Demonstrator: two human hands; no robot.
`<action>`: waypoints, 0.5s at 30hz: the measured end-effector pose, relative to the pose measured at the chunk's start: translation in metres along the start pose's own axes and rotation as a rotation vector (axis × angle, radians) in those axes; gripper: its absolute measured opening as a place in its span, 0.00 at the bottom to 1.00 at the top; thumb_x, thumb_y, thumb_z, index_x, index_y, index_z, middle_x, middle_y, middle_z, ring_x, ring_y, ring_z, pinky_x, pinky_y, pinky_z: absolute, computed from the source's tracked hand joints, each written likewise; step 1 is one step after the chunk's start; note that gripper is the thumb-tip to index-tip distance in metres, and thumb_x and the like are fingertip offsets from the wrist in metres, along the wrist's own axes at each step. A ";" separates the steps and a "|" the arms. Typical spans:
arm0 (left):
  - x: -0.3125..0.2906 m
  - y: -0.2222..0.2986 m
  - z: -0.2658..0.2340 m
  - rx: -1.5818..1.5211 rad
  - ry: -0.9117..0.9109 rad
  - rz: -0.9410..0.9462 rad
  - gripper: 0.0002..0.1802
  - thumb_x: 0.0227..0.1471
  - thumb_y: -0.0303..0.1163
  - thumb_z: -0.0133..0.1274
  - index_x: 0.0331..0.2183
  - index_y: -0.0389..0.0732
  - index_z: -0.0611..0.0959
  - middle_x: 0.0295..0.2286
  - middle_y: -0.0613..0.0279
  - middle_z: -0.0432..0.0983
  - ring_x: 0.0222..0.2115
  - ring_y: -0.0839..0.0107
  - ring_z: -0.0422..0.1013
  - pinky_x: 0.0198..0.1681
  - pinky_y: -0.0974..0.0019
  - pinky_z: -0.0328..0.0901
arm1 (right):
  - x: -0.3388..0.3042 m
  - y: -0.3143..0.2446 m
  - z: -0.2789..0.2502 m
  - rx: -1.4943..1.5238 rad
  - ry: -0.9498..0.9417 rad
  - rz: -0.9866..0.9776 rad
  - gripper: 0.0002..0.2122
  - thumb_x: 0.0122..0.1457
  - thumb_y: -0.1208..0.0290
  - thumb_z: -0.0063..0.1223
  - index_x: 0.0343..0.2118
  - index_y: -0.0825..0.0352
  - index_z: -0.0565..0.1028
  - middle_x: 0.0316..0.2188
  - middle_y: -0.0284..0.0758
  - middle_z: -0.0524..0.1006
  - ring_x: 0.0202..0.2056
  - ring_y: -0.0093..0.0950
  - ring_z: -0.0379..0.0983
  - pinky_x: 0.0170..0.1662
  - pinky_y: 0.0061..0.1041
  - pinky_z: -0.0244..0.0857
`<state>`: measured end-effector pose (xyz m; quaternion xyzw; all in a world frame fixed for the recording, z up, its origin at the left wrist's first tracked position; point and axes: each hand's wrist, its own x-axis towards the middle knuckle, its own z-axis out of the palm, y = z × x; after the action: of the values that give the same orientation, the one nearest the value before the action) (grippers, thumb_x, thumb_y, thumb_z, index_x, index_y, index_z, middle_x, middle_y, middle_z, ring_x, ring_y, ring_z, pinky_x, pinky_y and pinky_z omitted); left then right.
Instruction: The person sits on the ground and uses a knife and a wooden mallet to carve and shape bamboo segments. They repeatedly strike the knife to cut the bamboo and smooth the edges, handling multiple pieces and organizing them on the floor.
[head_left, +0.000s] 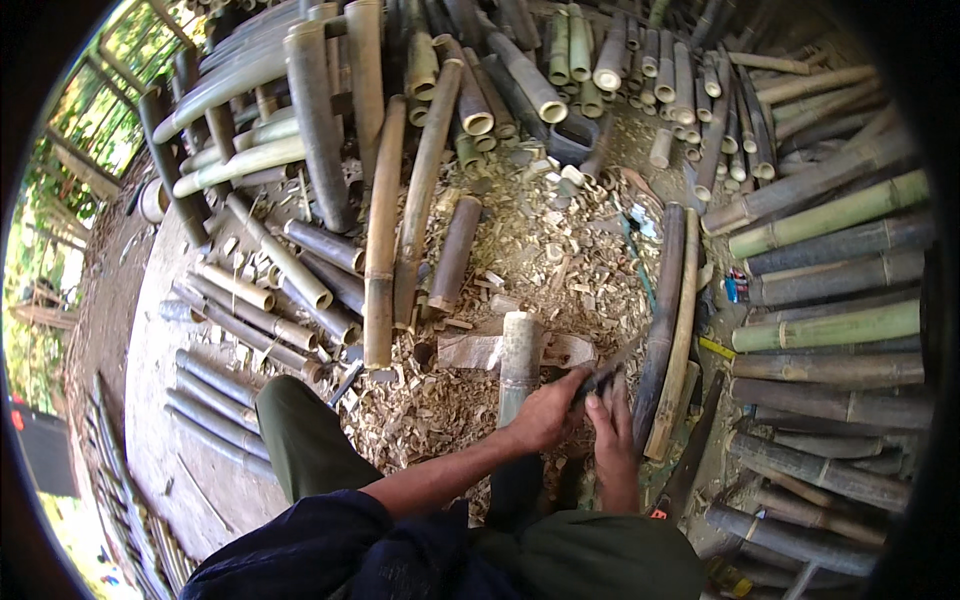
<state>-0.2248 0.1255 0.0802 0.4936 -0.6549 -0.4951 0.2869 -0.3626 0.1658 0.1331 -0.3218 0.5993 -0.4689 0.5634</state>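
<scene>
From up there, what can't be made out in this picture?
In the head view:
- Grip of the dark tool: partly covered by left hand and right hand.
- Lower end of the pale-topped bamboo: behind the left forearm.
- Inside of dark tub: too small.
- Greenery: cut by the picture's edge.

The bamboo tube (518, 365) looked rough and matt at its upper end, smoother below. The wooden block (465, 351) was coarse and dull, the trousers (308, 440) matt cloth.

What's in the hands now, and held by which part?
A dark, narrow blade-like tool, by its near end: the left hand appears closed on it. Whether the right hand also grips cannot be told.
</scene>
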 end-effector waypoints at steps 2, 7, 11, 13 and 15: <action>0.020 0.002 -0.004 -0.153 0.027 -0.066 0.22 0.61 0.32 0.53 0.55 0.35 0.73 0.32 0.49 0.78 0.31 0.57 0.77 0.33 0.54 0.71 | 0.009 0.009 -0.037 -0.352 -0.048 -0.191 0.30 0.68 0.67 0.51 0.68 0.72 0.57 0.68 0.47 0.61 0.69 0.38 0.56 0.71 0.35 0.48; 0.184 0.023 -0.076 -0.662 0.064 -0.221 0.14 0.62 0.36 0.50 0.38 0.32 0.79 0.22 0.56 0.75 0.20 0.69 0.72 0.23 0.65 0.69 | -0.004 0.017 -0.099 -0.251 0.031 0.095 0.18 0.64 0.74 0.51 0.56 0.74 0.72 0.49 0.42 0.78 0.50 0.30 0.75 0.56 0.30 0.66; 0.333 0.010 -0.123 -1.103 0.055 -0.324 0.13 0.61 0.32 0.48 0.36 0.30 0.77 0.24 0.55 0.75 0.19 0.69 0.71 0.20 0.67 0.70 | -0.031 0.079 -0.121 -0.495 -0.028 0.099 0.15 0.63 0.74 0.52 0.52 0.74 0.74 0.40 0.38 0.81 0.43 0.27 0.77 0.49 0.28 0.69; 0.392 0.000 -0.141 -1.212 -0.060 -0.368 0.15 0.62 0.33 0.47 0.36 0.28 0.77 0.24 0.54 0.76 0.20 0.69 0.72 0.23 0.67 0.73 | -0.058 0.101 -0.124 -0.346 -0.048 0.257 0.17 0.63 0.73 0.53 0.53 0.73 0.74 0.39 0.39 0.81 0.42 0.27 0.78 0.49 0.28 0.70; 0.434 -0.013 -0.132 -1.290 -0.020 -0.459 0.13 0.59 0.31 0.49 0.39 0.28 0.75 0.30 0.48 0.77 0.25 0.62 0.74 0.31 0.61 0.75 | -0.085 0.112 -0.127 -0.236 -0.066 0.398 0.17 0.63 0.71 0.53 0.53 0.73 0.74 0.39 0.40 0.82 0.42 0.27 0.78 0.49 0.28 0.71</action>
<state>-0.2573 -0.3272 0.0648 0.3458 -0.1102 -0.8391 0.4052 -0.4577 0.3085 0.0523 -0.2761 0.6830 -0.2646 0.6223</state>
